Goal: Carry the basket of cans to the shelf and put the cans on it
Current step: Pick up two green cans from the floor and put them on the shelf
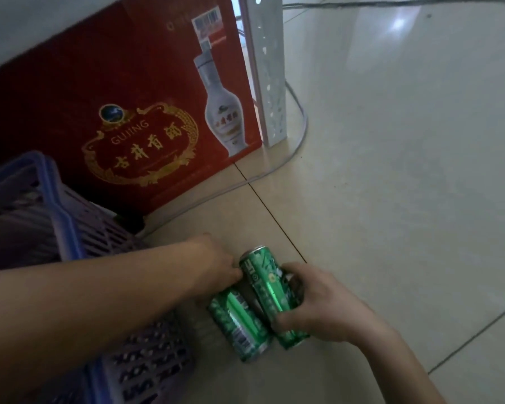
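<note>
In the head view, two slim green metal cans sit side by side over the pale tiled floor (391,170), close together and possibly touching, both tilted with their tops pointing away from the camera. The right hand (321,304) wraps the right green can (270,290), fingers over its far side and thumb across the near lower part, so that grip is closed around the can. The left hand (216,263) reaches across from the left, its fingers curled at the top of the left green can (239,325); the fingertips are hidden behind the hand, so I cannot tell whether that grip actually holds the can or only touches it.

Just to the left of the cans, partly under the left forearm, stands a lavender slotted plastic basket with a blue rim (67,228). Behind it rests a red cardboard box printed with a white bottle (146,106), beside a white perforated metal shelf post (267,68). A grey cable (299,132) curves round the post along the floor.
</note>
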